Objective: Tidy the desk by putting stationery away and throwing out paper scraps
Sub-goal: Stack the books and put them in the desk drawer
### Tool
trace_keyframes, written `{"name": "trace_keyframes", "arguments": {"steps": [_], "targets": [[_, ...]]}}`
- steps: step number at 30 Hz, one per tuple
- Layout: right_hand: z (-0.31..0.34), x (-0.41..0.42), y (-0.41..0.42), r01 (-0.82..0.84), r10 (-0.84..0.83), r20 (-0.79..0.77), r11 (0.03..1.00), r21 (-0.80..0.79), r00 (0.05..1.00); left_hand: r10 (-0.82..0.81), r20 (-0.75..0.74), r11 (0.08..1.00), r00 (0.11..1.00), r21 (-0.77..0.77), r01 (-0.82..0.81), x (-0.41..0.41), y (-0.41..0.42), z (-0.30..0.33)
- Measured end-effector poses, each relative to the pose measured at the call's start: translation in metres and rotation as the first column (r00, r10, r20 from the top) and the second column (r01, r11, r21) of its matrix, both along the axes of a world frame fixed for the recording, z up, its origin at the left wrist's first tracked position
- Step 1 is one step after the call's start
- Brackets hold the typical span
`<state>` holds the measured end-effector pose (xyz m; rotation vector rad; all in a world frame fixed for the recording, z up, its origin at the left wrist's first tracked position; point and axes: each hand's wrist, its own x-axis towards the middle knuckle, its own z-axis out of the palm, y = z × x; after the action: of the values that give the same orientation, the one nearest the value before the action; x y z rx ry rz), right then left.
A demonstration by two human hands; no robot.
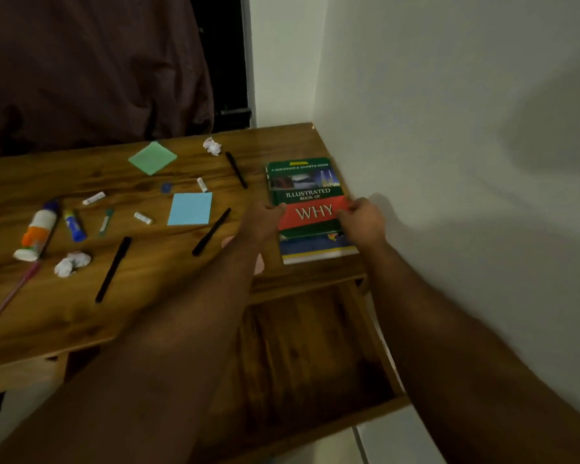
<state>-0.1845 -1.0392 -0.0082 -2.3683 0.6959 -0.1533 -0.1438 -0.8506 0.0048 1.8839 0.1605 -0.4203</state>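
Desk [81, 313]: book [307, 182] between both hands' grip.

Wooden worktop [168, 283] shoved into a white corner, pretty cluttered. Far right there's a green and red book [307, 192] lying flat on another book [318, 251]. In the middle sit a green sticky pad [152, 158] and a blue sticky pad [190, 208], with three black pens [211, 232] scattered around. The left end has a glue bottle [37, 231], a glue stick [75, 225] and a pink pen [14, 291]. Two crumpled paper balls [71, 262], one near, one far.
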Motion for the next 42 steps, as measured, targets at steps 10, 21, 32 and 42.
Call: {"name": "trace_keyframes", "arguments": {"steps": [10, 21, 32, 42], "targets": [[-0.043, 0.062, -0.022, 0.035, -0.025, -0.254, 0.999, 0.036, 0.967, 0.114, -0.331, 0.972, 0.937, -0.156, -0.174, 0.085, -0.038, -0.072], [-0.043, 0.065, -0.027, -0.002, 0.029, -0.273, 0.995, 0.097, 0.962, 0.151, -0.37, 0.968, 0.917, -0.131, -0.212, 0.096, -0.054, -0.064], [-0.025, 0.023, -0.037, 0.11, 0.008, -0.169, 0.727, 0.678, 0.986, 0.193, -0.322, 0.936, 0.927, -0.224, -0.273, 0.05, -0.051, -0.023], [0.0, -0.068, -0.06, 0.15, 0.123, -0.261, 0.561, 0.815, 0.958, 0.155, -0.339, 0.926, 0.928, -0.278, -0.257, -0.084, -0.021, 0.024]]}}
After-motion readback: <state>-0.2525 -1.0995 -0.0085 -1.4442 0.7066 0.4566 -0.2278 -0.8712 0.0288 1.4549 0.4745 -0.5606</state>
